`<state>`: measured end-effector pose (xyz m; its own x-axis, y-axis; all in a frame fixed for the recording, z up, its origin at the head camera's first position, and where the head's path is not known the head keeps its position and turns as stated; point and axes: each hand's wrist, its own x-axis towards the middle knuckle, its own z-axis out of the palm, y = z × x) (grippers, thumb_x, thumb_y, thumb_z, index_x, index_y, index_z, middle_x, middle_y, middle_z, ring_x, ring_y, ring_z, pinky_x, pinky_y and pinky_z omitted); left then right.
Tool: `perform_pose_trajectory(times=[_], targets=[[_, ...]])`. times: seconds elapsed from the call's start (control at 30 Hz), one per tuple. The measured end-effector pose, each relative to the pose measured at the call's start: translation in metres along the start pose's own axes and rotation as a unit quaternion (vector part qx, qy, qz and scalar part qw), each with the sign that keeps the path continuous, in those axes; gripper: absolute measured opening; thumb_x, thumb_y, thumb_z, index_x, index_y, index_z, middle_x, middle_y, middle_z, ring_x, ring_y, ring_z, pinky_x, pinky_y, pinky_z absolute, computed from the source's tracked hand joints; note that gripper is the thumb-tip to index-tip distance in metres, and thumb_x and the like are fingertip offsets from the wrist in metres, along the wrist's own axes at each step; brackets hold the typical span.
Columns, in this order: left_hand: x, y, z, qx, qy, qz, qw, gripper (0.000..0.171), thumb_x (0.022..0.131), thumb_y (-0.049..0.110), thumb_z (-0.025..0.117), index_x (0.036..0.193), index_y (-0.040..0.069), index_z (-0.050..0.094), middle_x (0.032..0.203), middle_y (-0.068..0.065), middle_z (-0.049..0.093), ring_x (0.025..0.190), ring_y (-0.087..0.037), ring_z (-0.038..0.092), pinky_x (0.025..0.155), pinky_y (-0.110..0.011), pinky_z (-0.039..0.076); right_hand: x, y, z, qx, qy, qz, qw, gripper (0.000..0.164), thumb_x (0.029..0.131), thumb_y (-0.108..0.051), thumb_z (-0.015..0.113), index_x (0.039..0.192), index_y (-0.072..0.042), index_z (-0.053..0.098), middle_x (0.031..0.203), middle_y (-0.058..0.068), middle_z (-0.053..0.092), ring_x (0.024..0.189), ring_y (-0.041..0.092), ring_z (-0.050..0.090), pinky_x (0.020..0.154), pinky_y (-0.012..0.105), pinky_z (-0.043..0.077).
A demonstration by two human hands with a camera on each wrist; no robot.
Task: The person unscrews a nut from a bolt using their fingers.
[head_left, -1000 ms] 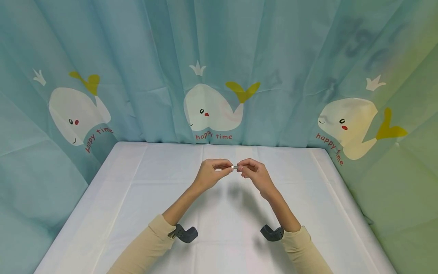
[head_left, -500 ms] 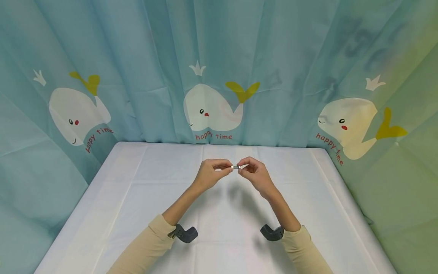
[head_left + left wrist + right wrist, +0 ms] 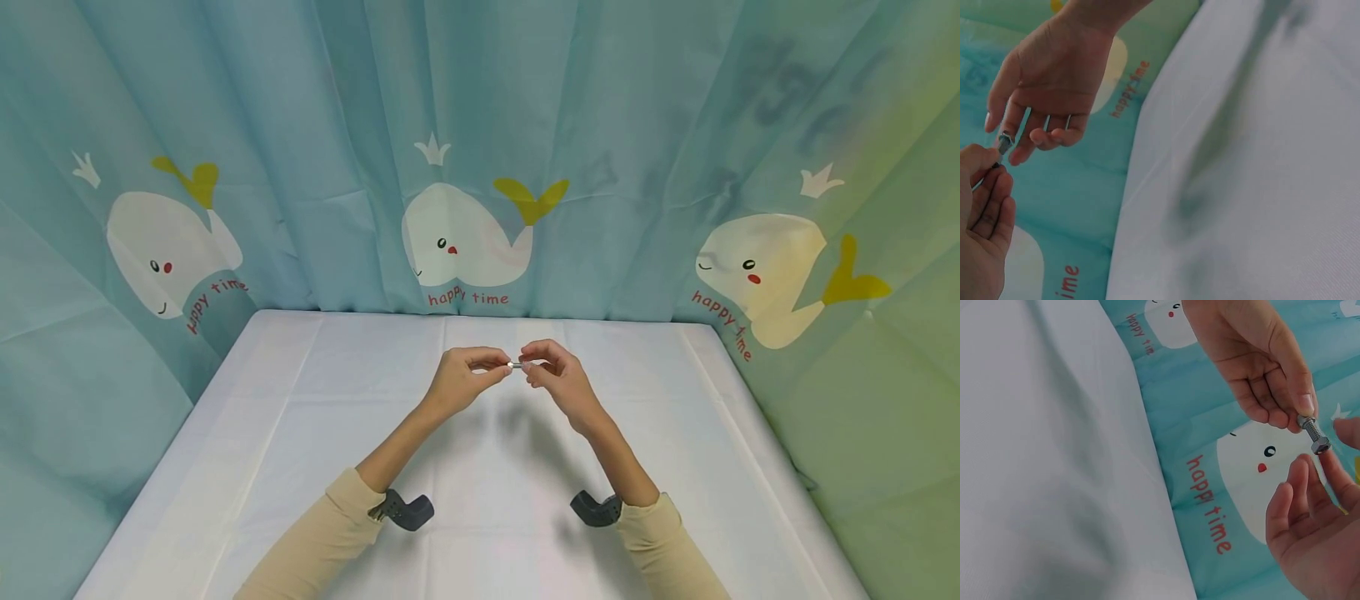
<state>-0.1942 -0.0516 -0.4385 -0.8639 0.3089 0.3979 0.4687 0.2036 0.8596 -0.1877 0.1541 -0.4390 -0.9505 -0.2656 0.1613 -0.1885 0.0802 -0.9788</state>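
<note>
Between the two hands a small silver bolt [image 3: 1312, 430] is held up over the table, lying level in the head view. My left hand [image 3: 459, 385] pinches its head end between thumb and forefinger. A hex nut [image 3: 1320, 446] sits on the threaded shank at the other end, with some thread showing between. My right hand [image 3: 566, 388] is around the nut end with thumb and forefinger spread apart. In the right wrist view the right thumb [image 3: 1349, 430] stands off from the nut, while the forefinger lies close under it. The other right fingers are loosely bent.
A white cloth covers the table [image 3: 360, 467], and shadows of both arms fall on it. Behind and at the sides hangs a blue-green curtain [image 3: 330, 167] with whale prints. Dark wrist mounts [image 3: 408, 511] sit at both sleeve cuffs.
My right thumb and forefinger were closed at the nut half a second ago and have now spread, the forefinger lifting slightly. My left hand and the bolt have hardly moved.
</note>
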Motion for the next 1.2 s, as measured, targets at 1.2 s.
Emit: perform_pose_trajectory(times=[1.2], targets=[[0.0,-0.001,0.002,0.003,0.0,0.005,1.0,0.009,0.089,0.008,0.075,0.097,0.004,0.077,0.093,-0.003,0.075,0.085,-0.013,0.07,0.081,-0.031,0.057,-0.011,-0.033,0.002,-0.029,-0.001,0.02,0.999,0.023,0.1,-0.008,0.061,0.116,0.008,0.063,0.105,0.016,0.067,0.085,0.02,0.061,0.079,0.033,0.053]])
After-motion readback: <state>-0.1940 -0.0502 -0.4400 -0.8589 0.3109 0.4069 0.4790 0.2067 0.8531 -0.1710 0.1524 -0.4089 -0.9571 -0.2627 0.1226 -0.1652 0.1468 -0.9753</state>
